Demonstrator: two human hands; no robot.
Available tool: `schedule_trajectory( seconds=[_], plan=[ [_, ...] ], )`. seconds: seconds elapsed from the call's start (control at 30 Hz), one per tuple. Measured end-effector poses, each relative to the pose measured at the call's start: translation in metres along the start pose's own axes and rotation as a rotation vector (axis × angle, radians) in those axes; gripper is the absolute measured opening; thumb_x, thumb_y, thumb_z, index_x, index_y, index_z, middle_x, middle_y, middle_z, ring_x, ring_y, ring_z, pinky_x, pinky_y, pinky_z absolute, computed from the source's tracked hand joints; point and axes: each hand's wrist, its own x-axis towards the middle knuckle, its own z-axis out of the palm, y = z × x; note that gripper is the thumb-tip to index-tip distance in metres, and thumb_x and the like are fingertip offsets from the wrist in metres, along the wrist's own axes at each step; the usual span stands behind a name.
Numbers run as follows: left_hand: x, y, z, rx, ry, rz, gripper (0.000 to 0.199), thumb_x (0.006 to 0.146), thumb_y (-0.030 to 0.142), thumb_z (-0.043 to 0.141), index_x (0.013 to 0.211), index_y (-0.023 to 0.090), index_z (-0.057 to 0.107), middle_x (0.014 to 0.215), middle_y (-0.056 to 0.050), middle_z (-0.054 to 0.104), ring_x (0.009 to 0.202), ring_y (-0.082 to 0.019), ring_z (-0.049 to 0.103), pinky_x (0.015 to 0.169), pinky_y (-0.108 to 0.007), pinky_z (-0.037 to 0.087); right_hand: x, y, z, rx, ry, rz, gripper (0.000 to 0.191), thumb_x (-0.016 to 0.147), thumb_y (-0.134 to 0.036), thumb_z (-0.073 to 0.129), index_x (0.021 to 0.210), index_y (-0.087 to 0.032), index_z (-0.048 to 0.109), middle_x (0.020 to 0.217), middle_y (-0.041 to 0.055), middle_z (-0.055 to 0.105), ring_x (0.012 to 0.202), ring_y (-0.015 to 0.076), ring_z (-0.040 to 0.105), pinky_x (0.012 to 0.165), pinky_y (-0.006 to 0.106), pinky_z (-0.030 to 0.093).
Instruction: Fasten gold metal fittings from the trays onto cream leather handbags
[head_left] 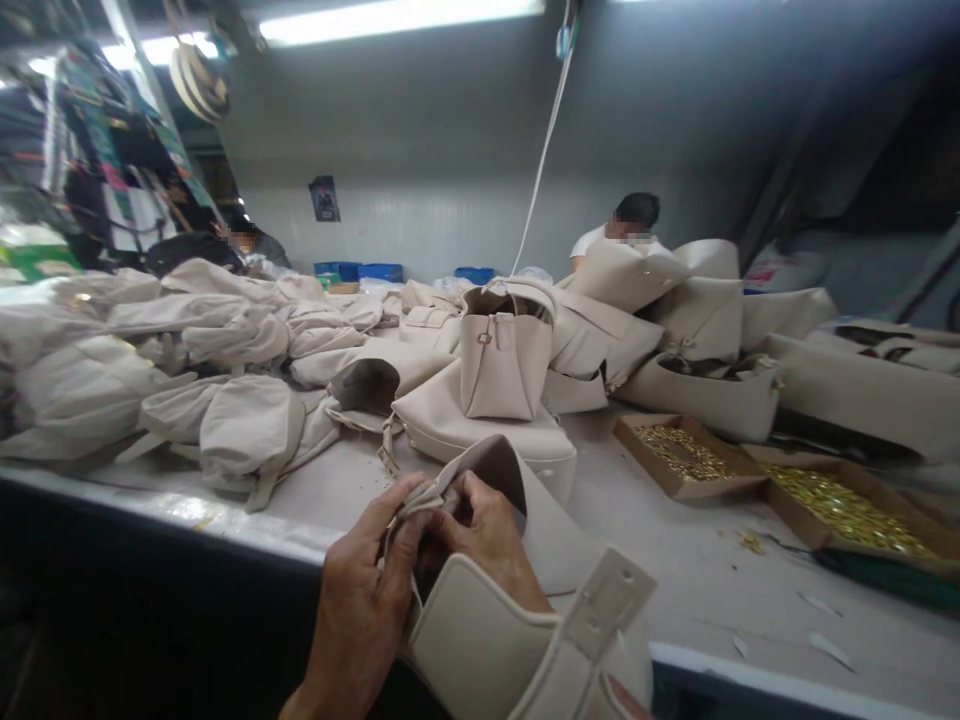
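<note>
Your left hand (364, 600) and right hand (487, 530) are both closed, fingers pinching a folded cream strap (420, 497) at the rim of a cream leather handbag (480, 640), held just over the table's front edge (225, 520). A punched strap tab (606, 603) stands up from the bag. Cardboard trays (679, 488) of gold studs (847, 510) lie to the right; more cream handbags (506, 365) heap ahead.

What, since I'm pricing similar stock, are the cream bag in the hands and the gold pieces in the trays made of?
The cream bag looks like matte, smooth leather or faux leather, by its even surface; which is unclear. The gold pieces look like polished metal, by their bright glints.
</note>
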Motion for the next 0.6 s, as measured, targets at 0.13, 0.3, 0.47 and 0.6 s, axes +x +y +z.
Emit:
schedule_trajectory(
  seconds=[0.13,0.3,0.47,0.6],
  plan=[
    [-0.001,0.0,-0.014,0.008,-0.142,0.051,0.043,0.086,0.045,0.051,0.121,0.022,0.058,0.122,-0.004,0.065,0.108,-0.02,0.062,0.093,-0.028,0.05,-0.008,-0.01,-0.011,0.207,-0.222,0.074,0.015,0.078,-0.028,0.061,0.082,-0.017,0.051,0.062,-0.0022,0.059,0.054,0.0139,0.06,0.051,0.023,0.047],
    [0.022,0.004,-0.037,0.052,-0.209,0.281,0.033,0.089,0.031,0.051,0.12,0.023,0.058,0.12,-0.002,0.065,0.109,-0.015,0.06,0.094,-0.021,0.045,-0.031,-0.06,-0.055,-0.294,-0.127,-0.273,0.01,0.078,-0.014,0.06,0.071,-0.018,0.053,0.06,-0.0017,0.06,0.054,0.0136,0.059,0.054,0.024,0.047],
    [0.065,0.037,-0.03,0.029,-0.421,0.601,0.03,0.092,0.026,0.048,0.119,0.025,0.06,0.118,0.001,0.067,0.11,-0.013,0.06,0.096,-0.019,0.042,-0.052,-0.098,-0.108,-0.719,0.365,-0.608,0.032,0.072,-0.026,0.072,0.101,-0.016,0.061,0.109,0.012,0.064,0.103,0.0282,0.06,0.085,0.04,0.05],
    [0.091,0.08,-0.004,0.015,-0.617,0.745,0.032,0.089,0.015,0.049,0.113,0.027,0.065,0.111,0.004,0.07,0.105,-0.013,0.063,0.096,-0.019,0.042,-0.061,-0.072,-0.123,-0.655,0.142,-0.488,0.065,0.075,-0.044,0.07,0.13,-0.015,0.05,0.129,0.016,0.056,0.122,0.0305,0.051,0.1,0.047,0.044]
  ],
)
